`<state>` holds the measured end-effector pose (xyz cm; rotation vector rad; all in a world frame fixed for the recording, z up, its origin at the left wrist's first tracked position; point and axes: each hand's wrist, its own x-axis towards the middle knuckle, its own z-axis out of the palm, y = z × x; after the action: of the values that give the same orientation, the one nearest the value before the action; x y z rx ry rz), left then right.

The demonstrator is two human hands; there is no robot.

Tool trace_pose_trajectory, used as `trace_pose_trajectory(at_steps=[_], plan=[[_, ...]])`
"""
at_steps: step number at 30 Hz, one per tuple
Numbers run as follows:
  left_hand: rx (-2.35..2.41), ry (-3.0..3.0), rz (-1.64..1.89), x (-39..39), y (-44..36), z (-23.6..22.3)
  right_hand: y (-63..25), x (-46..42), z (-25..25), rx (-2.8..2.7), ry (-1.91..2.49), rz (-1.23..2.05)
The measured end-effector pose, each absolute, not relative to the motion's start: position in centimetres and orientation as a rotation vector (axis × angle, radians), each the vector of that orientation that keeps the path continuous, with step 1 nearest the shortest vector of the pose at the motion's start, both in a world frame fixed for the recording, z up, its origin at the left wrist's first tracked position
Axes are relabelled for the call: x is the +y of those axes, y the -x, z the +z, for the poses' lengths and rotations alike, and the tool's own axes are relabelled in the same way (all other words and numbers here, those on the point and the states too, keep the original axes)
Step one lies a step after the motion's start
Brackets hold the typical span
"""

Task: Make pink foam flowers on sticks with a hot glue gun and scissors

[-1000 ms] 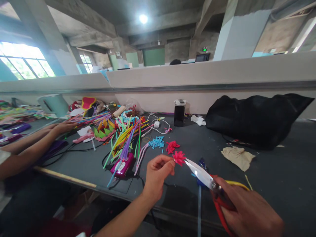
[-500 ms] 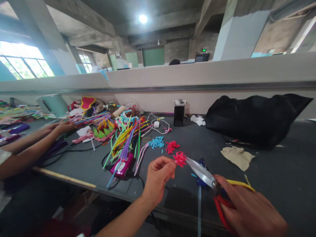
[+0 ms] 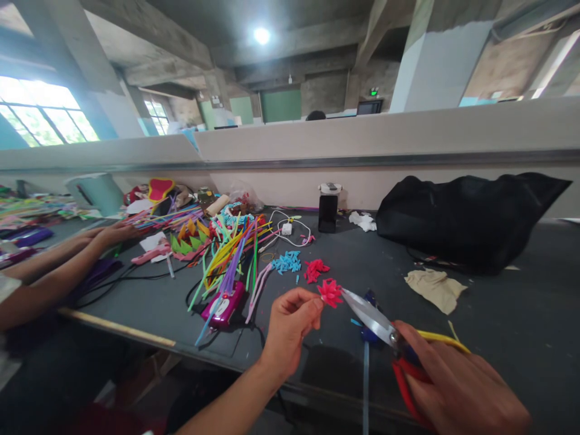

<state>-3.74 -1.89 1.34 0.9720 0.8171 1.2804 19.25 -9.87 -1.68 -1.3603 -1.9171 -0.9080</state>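
Note:
Between thumb and fingers, my left hand (image 3: 292, 323) pinches a small pink-red flower (image 3: 330, 293) with pointed petals. My right hand (image 3: 462, 380) is closed around the red and yellow handles of a pair of scissors (image 3: 369, 315). The scissor blades look closed together, and their tip is at the flower's right side; whether it touches a petal I cannot tell. Beneath the blades lies a blue glue gun (image 3: 371, 333) with a pale glue stick reaching toward the table's front edge. Just behind the flower sits a pile of short pink-red pieces (image 3: 316, 270).
Short blue pieces (image 3: 287, 261) lie left of the pink-red pile. Further left are colourful pipe cleaners (image 3: 231, 254) over a purple device (image 3: 225, 307). A phone (image 3: 328, 213) stands at the back; a black bag (image 3: 462, 220) and beige cloth (image 3: 435, 289) lie right. Another person's arms (image 3: 67, 257) reach in from the left.
The flower and my left hand have shifted slightly right and down. My right hand with the scissors has also moved a little right. Over the last half second almost nothing differs.

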Motion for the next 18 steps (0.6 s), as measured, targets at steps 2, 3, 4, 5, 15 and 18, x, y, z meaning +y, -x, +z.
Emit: trace_pose_trajectory(at_steps=[2,3,4,5,15,18], plan=[[0.819,-0.976,1.285,-1.93,3.75,1.34,-19.31,-9.88,-1.76,-1.917,1.375,-0.917],[0.822,-0.977,1.286,-1.96,3.75,1.37,-19.37,-9.86,-1.79,-1.924,1.375,-0.922],[0.824,-0.975,1.286,-2.0,3.75,1.41,-19.43,-9.83,-1.8,-1.939,1.37,-0.927],[0.825,-0.972,1.284,-2.05,3.75,1.47,-19.5,-9.79,-1.81,-1.949,1.366,-0.936],[0.823,-0.948,1.265,-2.32,3.66,2.1,-19.44,-9.69,-1.6,-1.934,1.377,-1.02],[0.832,-0.948,1.268,-2.33,3.67,2.16,-19.61,-9.59,-1.83,-1.944,1.391,-1.025]])
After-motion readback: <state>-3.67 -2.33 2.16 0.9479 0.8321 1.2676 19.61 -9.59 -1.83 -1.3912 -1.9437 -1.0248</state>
